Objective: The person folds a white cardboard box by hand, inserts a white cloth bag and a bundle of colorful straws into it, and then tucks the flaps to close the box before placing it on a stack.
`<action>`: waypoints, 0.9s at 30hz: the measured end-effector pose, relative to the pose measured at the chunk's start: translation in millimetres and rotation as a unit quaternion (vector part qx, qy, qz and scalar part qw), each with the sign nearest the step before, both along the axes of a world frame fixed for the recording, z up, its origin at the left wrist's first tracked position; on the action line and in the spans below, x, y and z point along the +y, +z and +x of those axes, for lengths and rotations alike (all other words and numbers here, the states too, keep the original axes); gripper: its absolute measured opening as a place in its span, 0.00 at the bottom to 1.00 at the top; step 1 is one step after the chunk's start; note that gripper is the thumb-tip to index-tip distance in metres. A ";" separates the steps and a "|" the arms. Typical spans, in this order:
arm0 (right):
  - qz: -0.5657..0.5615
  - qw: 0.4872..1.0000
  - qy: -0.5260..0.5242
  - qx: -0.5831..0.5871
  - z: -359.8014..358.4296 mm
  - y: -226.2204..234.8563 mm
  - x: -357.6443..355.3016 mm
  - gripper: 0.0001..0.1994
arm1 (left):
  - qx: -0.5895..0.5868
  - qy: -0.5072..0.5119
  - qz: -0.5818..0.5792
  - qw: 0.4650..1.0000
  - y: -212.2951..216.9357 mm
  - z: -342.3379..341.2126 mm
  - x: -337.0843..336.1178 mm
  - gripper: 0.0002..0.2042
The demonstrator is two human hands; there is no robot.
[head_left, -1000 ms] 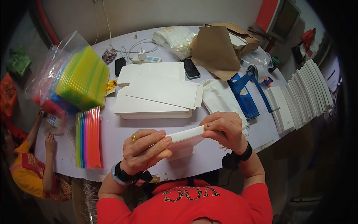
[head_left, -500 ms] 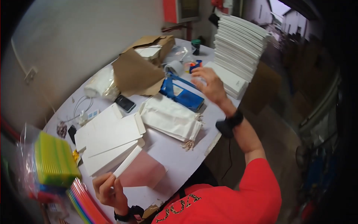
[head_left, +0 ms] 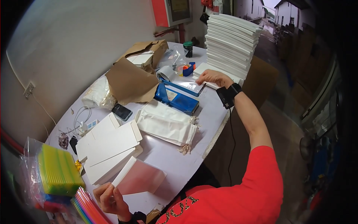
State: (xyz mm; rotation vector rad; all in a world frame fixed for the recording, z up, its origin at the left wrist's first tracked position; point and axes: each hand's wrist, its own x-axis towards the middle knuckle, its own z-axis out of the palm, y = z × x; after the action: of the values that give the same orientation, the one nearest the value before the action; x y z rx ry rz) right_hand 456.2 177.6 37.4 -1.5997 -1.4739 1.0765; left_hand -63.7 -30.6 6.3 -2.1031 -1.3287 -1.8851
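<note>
With the left hand (head_left: 108, 198) pinching the pink-sleeved white box (head_left: 136, 175) at the surface's near edge, the right hand (head_left: 210, 77) should press its loose fingers flat on the clear bag (head_left: 186, 84) beside the blue sealer (head_left: 177, 98).

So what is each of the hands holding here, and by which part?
Left hand grips the white box by its near end. Right hand rests on the clear bag, not gripping.

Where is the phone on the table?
In the head view, the black phone lies flat on the table's left part, just below the torn brown cardboard, between the coiled white cable and the white drawstring bags.
</note>
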 end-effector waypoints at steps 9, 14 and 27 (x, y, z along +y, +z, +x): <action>-0.034 0.998 -0.008 -0.054 14.6 14.6 -34.5 0.13 | 0.010 0.010 -0.014 1.000 -1.7 -3.6 -1.4 0.07; -0.059 0.997 -0.029 -0.033 21.5 -0.3 -40.4 0.13 | 0.006 0.006 -0.009 1.000 -6.4 -6.8 4.5 0.07; 0.009 0.995 0.089 0.050 42.1 -72.8 -29.0 0.10 | 0.004 0.010 0.015 1.000 -2.2 -4.1 8.2 0.05</action>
State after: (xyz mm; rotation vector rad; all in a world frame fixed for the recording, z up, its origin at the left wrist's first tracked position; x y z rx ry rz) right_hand 498.3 148.6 -35.4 -1.4017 -1.5771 1.2220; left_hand -67.8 -22.4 4.1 -2.0737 -1.3052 -1.8756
